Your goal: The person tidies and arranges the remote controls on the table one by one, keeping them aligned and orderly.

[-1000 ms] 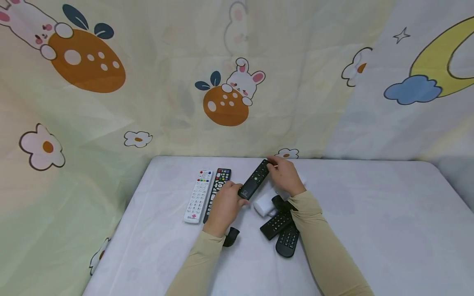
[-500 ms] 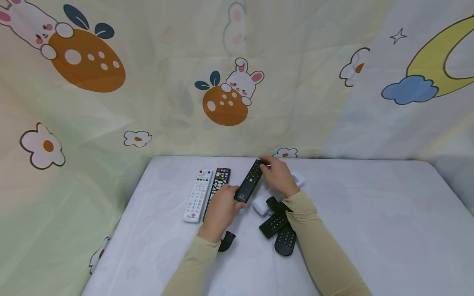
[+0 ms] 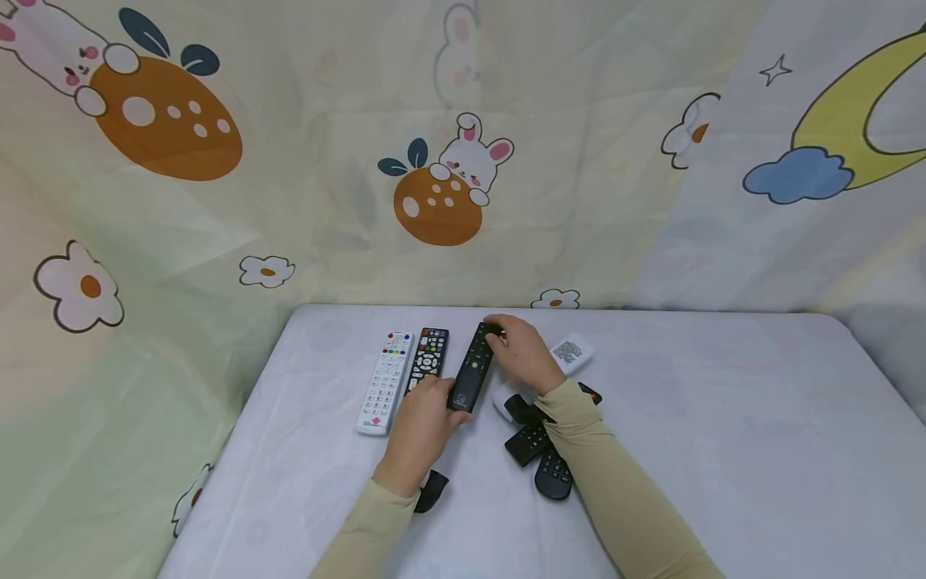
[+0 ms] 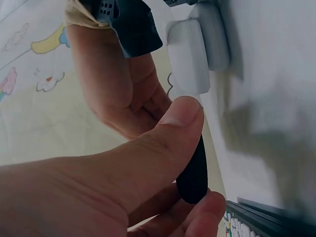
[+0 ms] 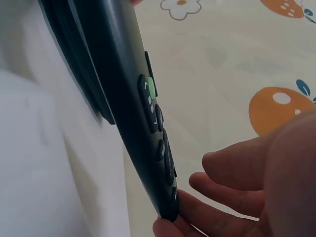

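Note:
My left hand (image 3: 418,430) pinches the near end of a black remote control (image 3: 472,371), which is lifted off the table and tilted. The left wrist view shows its thumb (image 4: 182,118) on one side of the remote and fingers on the other. My right hand (image 3: 528,354) is at the remote's far end. In the right wrist view its fingers (image 5: 207,212) curl at that end, while the thumb (image 5: 237,163) stands apart from the buttons. To the left lie a white remote (image 3: 386,384) and a black remote with coloured buttons (image 3: 428,354), side by side.
Under and beside my right wrist lie two black remotes (image 3: 526,445) (image 3: 554,474), partly hidden by the sleeve, and a red-buttoned dark end (image 3: 591,392). Behind it is a white object with a printed code (image 3: 571,354). A patterned cloth (image 3: 579,241) hangs beyond the white table (image 3: 723,426).
Both hands have moved left and a little nearer with the black remote, which stands more lengthwise now. It is close to the row at left, and the white coded object shows more.

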`<state>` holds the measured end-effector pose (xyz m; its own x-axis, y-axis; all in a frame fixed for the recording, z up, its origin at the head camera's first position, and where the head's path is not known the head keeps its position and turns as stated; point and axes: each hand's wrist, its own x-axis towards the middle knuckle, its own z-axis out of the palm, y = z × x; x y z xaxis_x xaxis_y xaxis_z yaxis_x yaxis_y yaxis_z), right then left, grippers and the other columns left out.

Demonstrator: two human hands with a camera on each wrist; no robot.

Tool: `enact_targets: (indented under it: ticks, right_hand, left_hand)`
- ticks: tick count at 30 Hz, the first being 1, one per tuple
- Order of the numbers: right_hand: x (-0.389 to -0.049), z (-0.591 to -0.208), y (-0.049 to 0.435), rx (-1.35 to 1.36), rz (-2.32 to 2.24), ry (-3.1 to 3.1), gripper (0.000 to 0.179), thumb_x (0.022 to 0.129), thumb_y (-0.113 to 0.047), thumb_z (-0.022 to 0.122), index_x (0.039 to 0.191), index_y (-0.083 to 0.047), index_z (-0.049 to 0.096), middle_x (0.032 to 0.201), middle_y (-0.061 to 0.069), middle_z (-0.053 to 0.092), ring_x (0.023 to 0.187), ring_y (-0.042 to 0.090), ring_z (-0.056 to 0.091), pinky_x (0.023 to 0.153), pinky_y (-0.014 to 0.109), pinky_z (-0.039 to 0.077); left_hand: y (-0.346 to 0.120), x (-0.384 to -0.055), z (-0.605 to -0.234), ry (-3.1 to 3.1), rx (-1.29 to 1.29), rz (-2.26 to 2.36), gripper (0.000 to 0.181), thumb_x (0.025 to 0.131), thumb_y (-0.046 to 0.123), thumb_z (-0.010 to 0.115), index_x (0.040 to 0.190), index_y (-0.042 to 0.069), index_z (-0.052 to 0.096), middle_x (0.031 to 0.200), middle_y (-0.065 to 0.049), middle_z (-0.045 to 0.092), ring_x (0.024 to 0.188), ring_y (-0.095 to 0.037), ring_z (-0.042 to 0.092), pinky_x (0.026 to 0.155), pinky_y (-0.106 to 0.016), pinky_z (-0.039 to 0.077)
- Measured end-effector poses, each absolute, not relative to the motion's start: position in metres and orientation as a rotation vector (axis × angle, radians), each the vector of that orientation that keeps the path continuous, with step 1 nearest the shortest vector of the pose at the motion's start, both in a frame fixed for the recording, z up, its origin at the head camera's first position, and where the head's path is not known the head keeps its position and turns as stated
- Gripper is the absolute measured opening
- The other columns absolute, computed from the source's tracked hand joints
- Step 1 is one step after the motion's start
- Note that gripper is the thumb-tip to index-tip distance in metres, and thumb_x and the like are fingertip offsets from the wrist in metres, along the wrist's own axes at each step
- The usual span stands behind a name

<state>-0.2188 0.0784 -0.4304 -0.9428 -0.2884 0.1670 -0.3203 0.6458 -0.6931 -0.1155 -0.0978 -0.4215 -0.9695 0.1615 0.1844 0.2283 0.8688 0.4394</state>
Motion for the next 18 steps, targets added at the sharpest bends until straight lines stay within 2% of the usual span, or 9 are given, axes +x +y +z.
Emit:
enact_targets:
  ticks: [9,18]
  right_hand:
    - [-0.214,-0.43,0.071,0.536,1.185,-2.846,0.038,0.102,-0.012,0.055,0.137,0.002,0.057,0.134,0.019,0.061,0.118,0.031,0.06,0.098,0.044,0.05]
    - [-0.212,-0.43,0.063,0.613,1.125,-2.891,0.04,0.102,-0.011,0.056,0.139,0.002,0.055,0.137,0.021,0.058,0.129,0.033,0.053,0.108,0.046,0.042]
  left_hand:
    - [-0.098,-0.105,-0.425,-2.889,-0.253,-0.698,0.051,0.073,0.02,0.091,0.113,-0.005,0.07,0.094,-0.013,0.065,0.078,-0.024,0.062,0.069,-0.037,0.053]
    - [-0.097,-0.098,-0.426,-2.933,-0.198,-0.69,0.05,0.074,0.018,0.09,0.112,-0.008,0.07,0.094,-0.014,0.065,0.078,-0.022,0.062,0.068,-0.036,0.053]
